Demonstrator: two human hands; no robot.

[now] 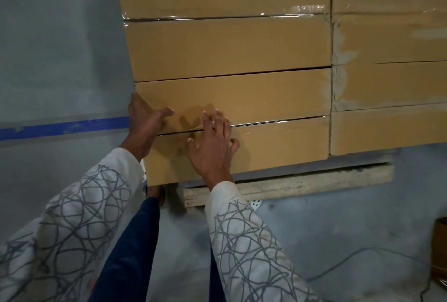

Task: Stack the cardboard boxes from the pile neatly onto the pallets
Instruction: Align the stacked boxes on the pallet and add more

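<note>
Head view: tan rectangular cardboard boxes (229,98) sit stacked in flush rows on the pale wooden pallet (314,180), left hand (145,122) bracing the stack's left corner with fingers laid straight, right hand (212,142) splayed flat over the lowest seam, neither grasping, likely squaring edges.

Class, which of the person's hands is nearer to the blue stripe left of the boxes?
Left. The left hand is at the left edge of the box stack, beside the end of the blue stripe. The right hand lies further right, on the stack's front.
</note>
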